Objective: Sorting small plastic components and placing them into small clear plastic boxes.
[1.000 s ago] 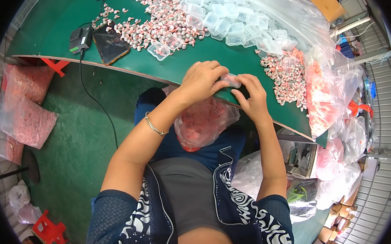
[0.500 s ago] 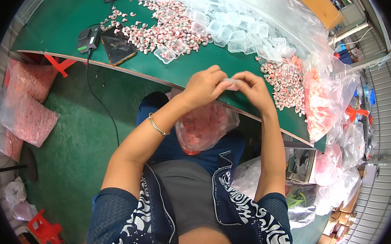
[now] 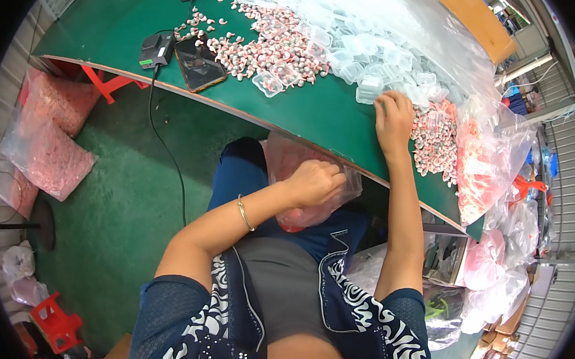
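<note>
My left hand [image 3: 316,183] is closed, its fingers curled in, above a clear plastic bag [image 3: 287,151] of pinkish pieces at my lap. Whatever it may hold is hidden by the fingers. Over the green tabletop, my right hand [image 3: 394,113] has bent fingers on the edge of a small clear plastic box [image 3: 368,92]. That box lies at the near side of a big heap of similar clear boxes [image 3: 395,57]. Just right of the hand is a pile of small pink-and-grey curled pieces [image 3: 434,146].
A larger pile of curled pieces [image 3: 278,43] spreads across the green table [image 3: 324,127]. A phone [image 3: 199,64] and a black corded device [image 3: 156,50] lie to its left. An open bag of orange-pink pieces [image 3: 475,173] stands at the right. Filled bags [image 3: 59,162] rest on the floor.
The hands have parted from a small clear item held between them. My left hand has dropped toward the lap bag; my right has reached out to the clear boxes. The view has shifted slightly.
</note>
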Demonstrator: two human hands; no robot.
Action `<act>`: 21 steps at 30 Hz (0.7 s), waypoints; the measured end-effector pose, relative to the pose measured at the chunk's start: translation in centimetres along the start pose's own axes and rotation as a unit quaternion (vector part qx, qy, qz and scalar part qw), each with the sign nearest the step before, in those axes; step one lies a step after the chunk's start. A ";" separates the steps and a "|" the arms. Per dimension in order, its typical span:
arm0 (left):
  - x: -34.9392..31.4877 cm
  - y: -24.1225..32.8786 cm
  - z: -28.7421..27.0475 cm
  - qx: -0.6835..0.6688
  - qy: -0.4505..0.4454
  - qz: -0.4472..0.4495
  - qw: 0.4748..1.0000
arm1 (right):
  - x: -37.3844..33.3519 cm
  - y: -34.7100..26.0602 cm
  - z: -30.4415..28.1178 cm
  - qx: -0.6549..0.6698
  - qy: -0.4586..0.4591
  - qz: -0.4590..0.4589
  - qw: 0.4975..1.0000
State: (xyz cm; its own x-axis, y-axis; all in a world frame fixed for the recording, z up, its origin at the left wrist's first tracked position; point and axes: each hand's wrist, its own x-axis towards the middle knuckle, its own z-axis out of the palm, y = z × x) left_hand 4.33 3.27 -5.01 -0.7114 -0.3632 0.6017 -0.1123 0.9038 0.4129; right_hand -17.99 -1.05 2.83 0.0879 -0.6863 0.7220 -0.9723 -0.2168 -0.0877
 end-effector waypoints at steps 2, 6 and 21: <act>1.3 -0.2 -1.8 0.013 0.039 0.004 0.999 | -1.5 -1.1 -1.5 0.034 -0.005 0.013 0.999; 5.5 -2.8 -6.8 0.201 0.122 -0.072 0.969 | -4.3 -3.0 -3.8 0.086 -0.039 0.023 0.995; 9.3 -11.3 -6.9 0.416 0.107 -0.097 0.898 | -5.8 -3.0 -5.2 0.141 -0.030 0.065 0.987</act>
State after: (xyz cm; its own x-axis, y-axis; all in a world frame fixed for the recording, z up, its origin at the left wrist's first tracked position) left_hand 3.76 -11.91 0.66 -0.4831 -0.4869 0.7277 -0.7619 0.6433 -0.0754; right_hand -16.75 7.16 2.49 -0.0121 -0.7591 0.6509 -0.8778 -0.3037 -0.3705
